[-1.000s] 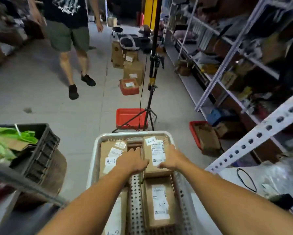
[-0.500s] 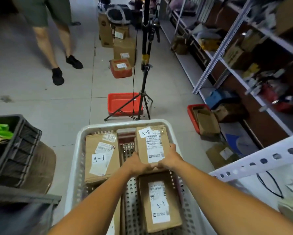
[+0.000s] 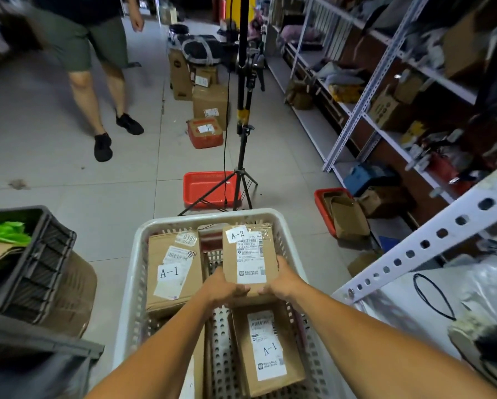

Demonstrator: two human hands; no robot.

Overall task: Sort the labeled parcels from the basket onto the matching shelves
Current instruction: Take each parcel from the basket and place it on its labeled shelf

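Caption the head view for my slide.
Both hands, left hand and right hand, grip the A-2 parcel over the white basket.

I count one white basket (image 3: 132, 272) in front of me, with three labelled parcels showing in full: two marked A-1, one (image 3: 173, 269) at the left and one (image 3: 266, 349) nearest me, and a single A-2 parcel (image 3: 248, 254). A fourth parcel (image 3: 197, 370) peeks out under my left arm, its label mostly hidden. My two hands, left (image 3: 224, 287) and right (image 3: 283, 285), are both on the A-2 one. On the floor I see two red trays (image 3: 207, 188) (image 3: 320, 208), one tripod (image 3: 243, 156), and one black crate (image 3: 40, 254) at my left. One other person (image 3: 97, 53) stands ahead.
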